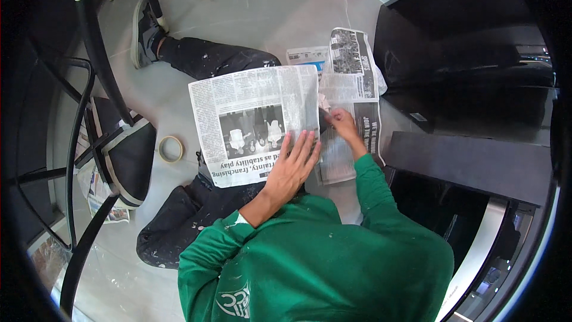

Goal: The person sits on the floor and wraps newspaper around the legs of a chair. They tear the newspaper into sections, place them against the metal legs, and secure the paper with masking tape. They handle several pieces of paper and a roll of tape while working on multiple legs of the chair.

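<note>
A sheet of newspaper (pixel 256 89) lies across my lap, its print upside down to me. My left hand (pixel 292 164) rests flat on its lower right corner, fingers stretched out and holding nothing. Just beyond the sheet's right edge, the fingers of my right hand (pixel 343 124) are closed in a pinch. Something dark shows at their tips, too small and shadowed to name. Beneath and beside that hand, more newspaper (pixel 351 92) is spread on the floor, with creased pages overlapping.
A roll of tan tape (pixel 171 149) lies on the grey floor (pixel 208 9) left of my lap. Black chair legs (pixel 98 53) and a dark seat-like panel (pixel 128 155) stand at the left, with newspaper (pixel 104 194) under them. Dark cabinets (pixel 459 53) line the right side.
</note>
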The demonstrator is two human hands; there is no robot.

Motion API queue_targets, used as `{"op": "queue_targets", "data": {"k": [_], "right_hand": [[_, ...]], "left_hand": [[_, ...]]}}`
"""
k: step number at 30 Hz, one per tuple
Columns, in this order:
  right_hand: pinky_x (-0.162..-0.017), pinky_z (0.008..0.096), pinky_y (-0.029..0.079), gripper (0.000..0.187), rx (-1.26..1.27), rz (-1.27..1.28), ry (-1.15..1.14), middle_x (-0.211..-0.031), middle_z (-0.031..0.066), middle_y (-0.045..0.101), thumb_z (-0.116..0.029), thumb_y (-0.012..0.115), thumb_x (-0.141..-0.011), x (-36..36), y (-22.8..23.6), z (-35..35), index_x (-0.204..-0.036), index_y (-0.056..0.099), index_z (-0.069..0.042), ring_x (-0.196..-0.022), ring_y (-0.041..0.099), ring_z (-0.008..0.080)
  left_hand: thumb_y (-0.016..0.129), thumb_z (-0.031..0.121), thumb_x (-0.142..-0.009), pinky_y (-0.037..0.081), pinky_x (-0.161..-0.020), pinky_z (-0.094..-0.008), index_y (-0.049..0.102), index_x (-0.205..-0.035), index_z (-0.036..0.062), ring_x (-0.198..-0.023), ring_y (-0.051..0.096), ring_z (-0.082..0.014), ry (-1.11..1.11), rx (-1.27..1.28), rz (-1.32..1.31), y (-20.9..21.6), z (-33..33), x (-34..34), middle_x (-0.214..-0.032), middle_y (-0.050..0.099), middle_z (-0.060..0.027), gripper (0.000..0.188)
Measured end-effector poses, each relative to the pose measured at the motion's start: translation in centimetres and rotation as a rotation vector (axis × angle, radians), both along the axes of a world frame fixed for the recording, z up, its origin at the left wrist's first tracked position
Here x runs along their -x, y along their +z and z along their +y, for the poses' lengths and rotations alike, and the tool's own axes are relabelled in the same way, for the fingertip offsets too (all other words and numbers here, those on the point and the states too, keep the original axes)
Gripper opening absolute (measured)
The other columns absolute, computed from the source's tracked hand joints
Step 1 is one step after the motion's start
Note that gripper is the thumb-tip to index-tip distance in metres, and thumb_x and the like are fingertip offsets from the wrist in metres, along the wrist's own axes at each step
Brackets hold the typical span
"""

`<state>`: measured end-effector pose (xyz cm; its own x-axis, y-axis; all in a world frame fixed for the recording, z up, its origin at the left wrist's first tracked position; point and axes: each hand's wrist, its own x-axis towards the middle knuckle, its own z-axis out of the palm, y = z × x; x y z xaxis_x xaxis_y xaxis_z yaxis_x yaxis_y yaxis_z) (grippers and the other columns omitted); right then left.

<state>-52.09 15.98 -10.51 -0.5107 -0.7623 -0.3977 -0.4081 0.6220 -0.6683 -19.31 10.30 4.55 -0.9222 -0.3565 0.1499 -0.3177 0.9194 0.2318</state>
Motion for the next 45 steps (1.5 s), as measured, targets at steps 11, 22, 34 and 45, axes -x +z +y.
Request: {"op": "queue_targets", "data": {"k": [11,22,34,45], "right_hand": [[-0.084,0.0288,0.053,0.022,0.240,-0.738,-0.431,-0.105,0.0029,0.070,-0.021,0.071,-0.097,-1.0,16.0,0.5,-0.111,0.067,-0.004,-0.097,0.065,0.0116],[-0.071,0.0227,0.048,0.018,-0.037,-0.656,0.021,-0.091,-0.0066,0.068,-0.026,0.070,-0.099,-3.2,14.7,-2.4,-0.105,0.071,-0.009,-0.080,0.060,0.0041],[-0.063,0.0211,0.043,0.015,-0.005,-0.771,0.184,-0.085,-0.0084,0.062,-0.021,0.074,-0.096,0.8,13.6,-14.9,-0.105,0.068,-0.011,-0.072,0.056,0.0040],[-0.068,0.0228,0.047,0.029,-0.041,-0.732,0.378,-0.094,-0.0024,0.068,-0.021,0.074,-0.095,0.5,14.0,-20.4,-0.117,0.068,-0.004,-0.076,0.058,0.0057]], "left_hand": [[0.068,0.005,-0.089,0.053,-0.094,-0.0425,0.068,-0.126,0.0028,-0.106,0.068,-0.0344,0.246,-0.683,0.538,0.5,-1.3,-1.7,-0.124,0.069,-0.0179,0.037],[0.067,0.006,-0.093,0.054,-0.091,-0.0424,0.070,-0.124,0.0022,-0.108,0.068,-0.0359,0.367,-0.692,0.737,1.4,-1.7,-2.1,-0.121,0.070,-0.0174,0.031],[0.066,0.055,-0.091,0.009,-0.120,-0.0694,0.041,-0.156,0.0109,-0.153,0.020,-0.0455,0.314,-0.343,0.343,2.6,-2.8,0.5,-0.165,0.025,-0.0243,0.083],[0.057,0.061,-0.094,0.002,-0.119,-0.0720,0.033,-0.160,0.0082,-0.156,0.010,-0.0448,0.564,-0.194,0.229,-1.6,-7.9,4.9,-0.167,0.017,-0.0251,0.087]]}}
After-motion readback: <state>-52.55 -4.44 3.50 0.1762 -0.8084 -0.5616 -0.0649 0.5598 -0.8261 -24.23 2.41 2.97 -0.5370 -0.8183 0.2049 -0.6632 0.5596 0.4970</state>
